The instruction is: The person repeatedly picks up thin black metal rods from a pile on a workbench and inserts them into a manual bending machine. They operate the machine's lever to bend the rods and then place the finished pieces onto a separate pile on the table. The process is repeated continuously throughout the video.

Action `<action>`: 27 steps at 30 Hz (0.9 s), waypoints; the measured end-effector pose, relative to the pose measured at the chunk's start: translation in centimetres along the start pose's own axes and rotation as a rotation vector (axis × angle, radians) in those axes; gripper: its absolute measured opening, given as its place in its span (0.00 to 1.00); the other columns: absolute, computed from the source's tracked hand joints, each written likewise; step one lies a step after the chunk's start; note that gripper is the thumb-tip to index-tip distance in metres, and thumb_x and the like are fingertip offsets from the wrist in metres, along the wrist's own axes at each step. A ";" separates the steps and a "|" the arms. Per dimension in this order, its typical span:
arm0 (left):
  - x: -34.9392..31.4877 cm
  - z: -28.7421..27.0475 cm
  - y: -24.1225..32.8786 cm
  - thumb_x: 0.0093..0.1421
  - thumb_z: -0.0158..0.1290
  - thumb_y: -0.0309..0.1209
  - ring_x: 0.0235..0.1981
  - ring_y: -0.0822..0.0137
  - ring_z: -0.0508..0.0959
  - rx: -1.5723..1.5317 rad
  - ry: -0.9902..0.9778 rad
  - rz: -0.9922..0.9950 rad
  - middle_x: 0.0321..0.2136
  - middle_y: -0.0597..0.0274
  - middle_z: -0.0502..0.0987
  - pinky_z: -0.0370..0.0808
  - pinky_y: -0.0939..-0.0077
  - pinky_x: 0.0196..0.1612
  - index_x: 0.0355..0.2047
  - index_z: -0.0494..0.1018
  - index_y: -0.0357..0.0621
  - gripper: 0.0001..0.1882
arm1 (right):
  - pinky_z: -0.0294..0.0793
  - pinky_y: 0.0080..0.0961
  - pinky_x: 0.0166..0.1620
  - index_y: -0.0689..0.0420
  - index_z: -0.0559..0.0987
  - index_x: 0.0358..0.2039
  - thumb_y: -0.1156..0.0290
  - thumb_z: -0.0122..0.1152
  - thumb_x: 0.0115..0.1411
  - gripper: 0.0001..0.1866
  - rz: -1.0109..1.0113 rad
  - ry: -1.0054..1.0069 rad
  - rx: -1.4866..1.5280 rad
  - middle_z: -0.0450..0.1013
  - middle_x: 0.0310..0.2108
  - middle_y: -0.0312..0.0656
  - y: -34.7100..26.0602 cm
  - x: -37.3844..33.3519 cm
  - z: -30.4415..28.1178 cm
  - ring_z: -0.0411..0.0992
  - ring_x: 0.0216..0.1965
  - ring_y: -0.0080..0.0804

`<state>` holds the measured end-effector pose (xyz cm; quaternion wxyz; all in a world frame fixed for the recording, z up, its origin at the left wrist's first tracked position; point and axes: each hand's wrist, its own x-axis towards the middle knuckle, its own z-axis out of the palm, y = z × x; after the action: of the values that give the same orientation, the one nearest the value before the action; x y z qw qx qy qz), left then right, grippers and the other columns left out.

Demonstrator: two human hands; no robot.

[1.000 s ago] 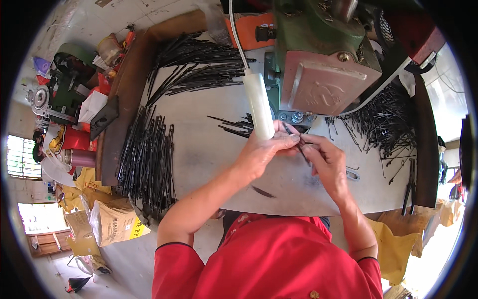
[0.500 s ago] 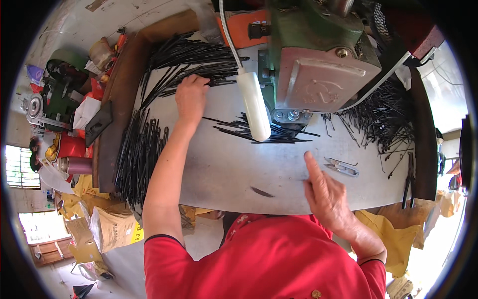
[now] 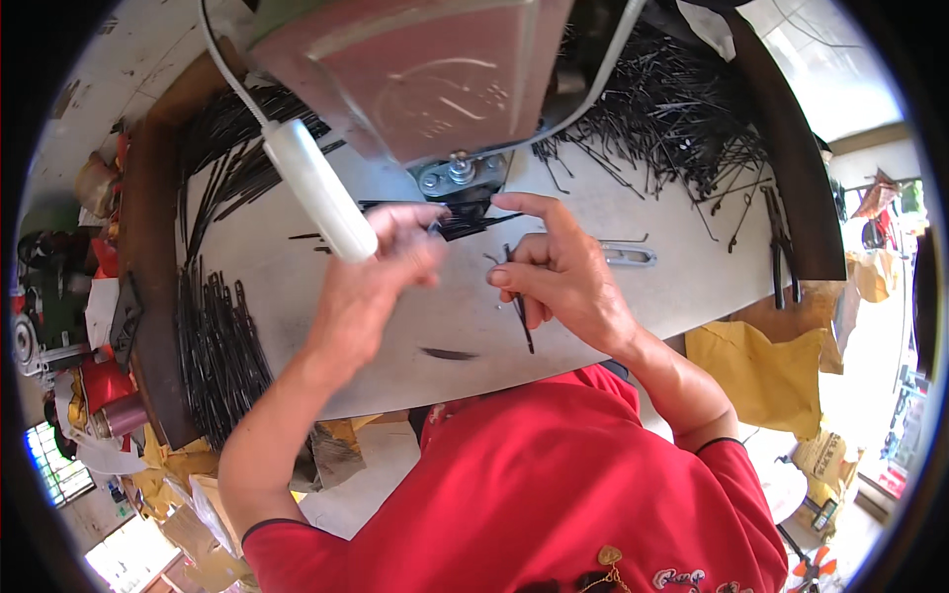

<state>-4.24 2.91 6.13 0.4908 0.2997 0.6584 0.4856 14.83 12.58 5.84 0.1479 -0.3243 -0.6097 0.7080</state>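
Machine (image 3: 465,94): one, with a pinkish cover plate, standing over the far part of a pale bench (image 3: 633,311); landmark for all entries.

Right hand (image 3: 559,267): in front of the machine, thumb and fingers clamped on one slim dark rod (image 3: 521,321), its lower end pointing toward the person; index finger stretched toward the machine's base.

Left hand (image 3: 371,277): in front of the machine and to its left, apart from the right hand; fingers bent and blurred; whether it grips anything cannot be told.

Loose dark rods (image 3: 474,222): small group, just before the machine's base, partly behind the left hand.

Lamp (image 3: 321,193): white, tubular, on a flexible neck, left of the machine.

Rod bundle (image 3: 222,356): dark, left of the machine, toward the person.

Second bundle (image 3: 242,158): dark, left of the machine, farther back.

Tangled heap (image 3: 672,119): thin dark hooked pieces, right of the machine.

Snips (image 3: 633,255): metal, before the machine, to its right.

Pliers (image 3: 779,242): dark, well to the machine's right.
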 end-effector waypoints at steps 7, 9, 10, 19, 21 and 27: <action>-1.7 3.8 -2.9 0.56 0.59 0.26 0.32 0.78 0.75 -0.537 -0.029 -0.129 0.32 0.66 0.77 0.71 0.86 0.36 0.45 0.71 0.38 0.16 | 0.64 0.18 0.19 0.61 0.60 0.57 0.73 0.61 0.57 0.30 -0.006 -0.101 -0.058 0.71 0.18 0.38 0.4 -0.2 0.0 0.65 0.14 0.19; -1.8 4.4 -3.3 0.56 0.59 0.25 0.32 0.78 0.75 -0.506 0.019 -0.056 0.33 0.66 0.77 0.71 0.86 0.36 0.45 0.71 0.37 0.16 | 0.64 0.17 0.19 0.63 0.65 0.53 0.71 0.61 0.57 0.25 0.047 -0.100 -0.050 0.72 0.19 0.38 0.4 -0.3 -0.2 0.65 0.14 0.19; -1.8 4.7 -3.3 0.56 0.58 0.25 0.32 0.78 0.75 -0.496 0.041 -0.018 0.32 0.65 0.77 0.71 0.86 0.36 0.45 0.71 0.37 0.16 | 0.64 0.17 0.19 0.64 0.67 0.50 0.69 0.61 0.58 0.22 0.073 -0.098 -0.046 0.73 0.19 0.38 0.4 -0.4 -0.2 0.66 0.13 0.19; -0.2 4.3 -2.8 0.57 0.58 0.27 0.31 0.78 0.73 -0.386 0.223 0.113 0.32 0.64 0.77 0.71 0.84 0.36 0.46 0.72 0.34 0.17 | 0.61 0.15 0.17 0.61 0.75 0.31 0.62 0.57 0.59 0.13 0.232 -0.053 0.213 0.73 0.19 0.39 1.6 -0.4 -0.2 0.68 0.12 0.21; 1.8 4.1 -2.2 0.58 0.57 0.29 0.31 0.77 0.73 -0.424 0.260 0.145 0.32 0.64 0.76 0.71 0.84 0.36 0.46 0.72 0.34 0.17 | 0.61 0.15 0.17 0.62 0.75 0.30 0.63 0.56 0.59 0.13 0.171 0.026 0.122 0.72 0.18 0.39 0.4 1.8 -0.7 0.68 0.12 0.21; 4.7 4.2 -2.9 0.60 0.54 0.24 0.31 0.78 0.74 -0.566 0.258 0.181 0.33 0.64 0.76 0.74 0.85 0.34 0.46 0.72 0.35 0.13 | 0.62 0.16 0.14 0.63 0.74 0.29 0.66 0.55 0.59 0.11 -0.023 0.084 0.194 0.72 0.18 0.40 1.0 6.3 0.1 0.68 0.11 0.23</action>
<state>-1.65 7.41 1.52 0.4222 0.1447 0.5245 0.7251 10.27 16.04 3.12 0.2123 -0.3310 -0.5352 0.7477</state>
